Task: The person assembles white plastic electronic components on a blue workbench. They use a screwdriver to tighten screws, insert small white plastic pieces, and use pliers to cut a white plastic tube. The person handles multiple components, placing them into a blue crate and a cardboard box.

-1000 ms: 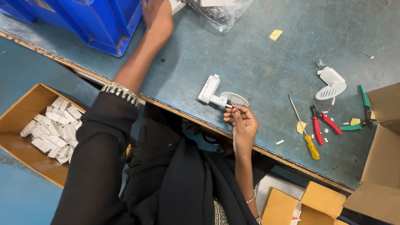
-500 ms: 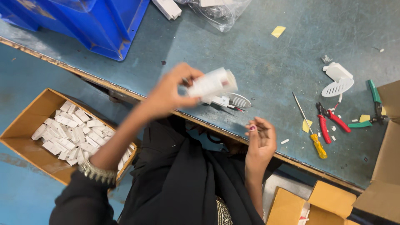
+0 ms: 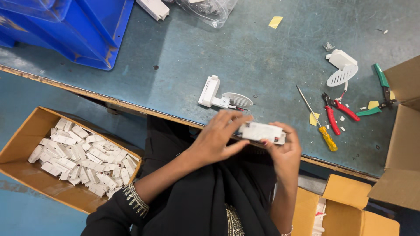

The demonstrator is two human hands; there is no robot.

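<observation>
Over the near edge of the scuffed blue-grey workbench [image 3: 183,57], my left hand [image 3: 217,137] and right hand [image 3: 284,150] both clasp a smooth white rectangular plastic housing [image 3: 260,131]; another lies just beyond, beside an oval grille [image 3: 236,100]

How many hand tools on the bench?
3: yellow-handled screwdriver right of the hands, red-handled cutters beside it, green-handled pliers by the cardboard box. More may be hidden by that box.

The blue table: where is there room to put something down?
Bare tabletop lies between the blue plastic bin and the white plastic assembly. It is crowded around the red-handled cutters and yellow-handled screwdriver.
</observation>
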